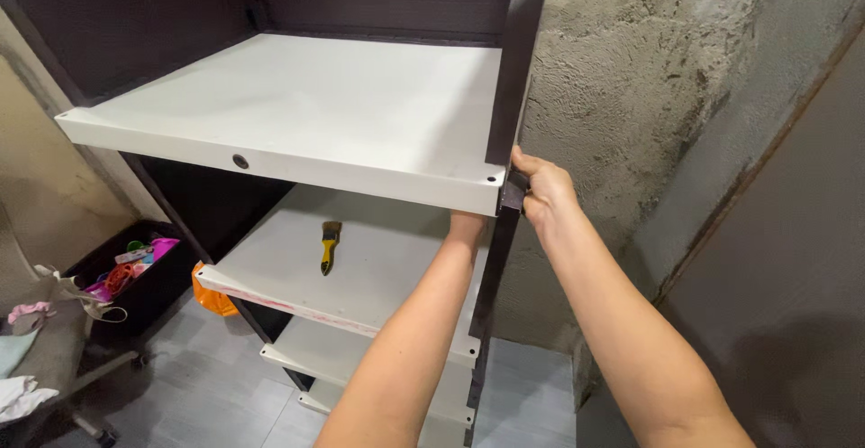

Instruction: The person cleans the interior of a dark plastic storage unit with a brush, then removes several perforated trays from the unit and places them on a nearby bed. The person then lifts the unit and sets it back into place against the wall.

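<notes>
Landmark: the top shelf (306, 105), a white panel in a dark rack. The right hand (543, 191) is closed around the dark post (510, 123) at the shelf's front right corner. The left hand (466, 225) reaches up under that same corner, touching its underside; its fingers are hidden, so I cannot tell its grip. Below the top shelf lies a second shelf (360, 277) with a yellow-handled brush (329, 245) on it, more shelves beneath. Left of the shelf, on the floor, sits a dark bin (135, 277) of colourful bits. Right of it stands a rough wall (649, 78).
</notes>
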